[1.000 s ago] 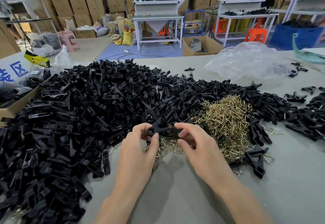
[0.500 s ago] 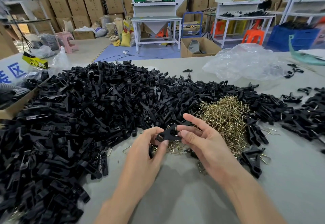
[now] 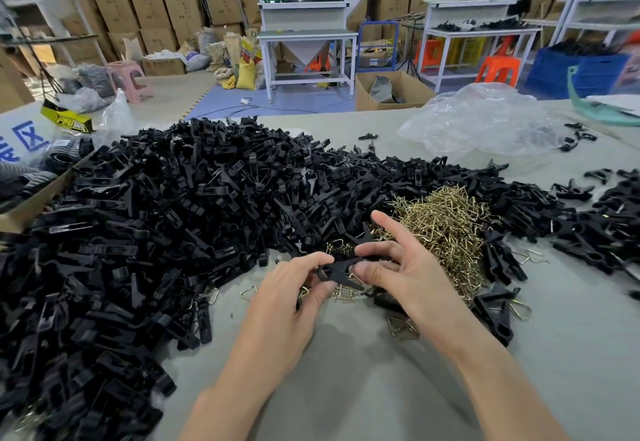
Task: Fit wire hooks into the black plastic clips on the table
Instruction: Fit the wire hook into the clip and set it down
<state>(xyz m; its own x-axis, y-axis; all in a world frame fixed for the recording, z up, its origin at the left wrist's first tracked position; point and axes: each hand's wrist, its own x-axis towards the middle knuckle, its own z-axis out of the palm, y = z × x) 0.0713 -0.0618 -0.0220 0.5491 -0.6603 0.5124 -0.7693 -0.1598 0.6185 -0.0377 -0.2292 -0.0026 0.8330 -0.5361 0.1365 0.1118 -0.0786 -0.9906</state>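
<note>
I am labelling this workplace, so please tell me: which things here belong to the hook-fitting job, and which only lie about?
Job: left hand and right hand pinching the held clip; heap of black clips; pile of wire hooks.
Lying about: clear plastic bag; cardboard box on floor; teal object.

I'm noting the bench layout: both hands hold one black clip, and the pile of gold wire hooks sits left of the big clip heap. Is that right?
Not quite. The head view shows the wire hook pile right of the big clip heap, beyond the right hand. As you say, it and the left hand both hold one black clip.
</note>
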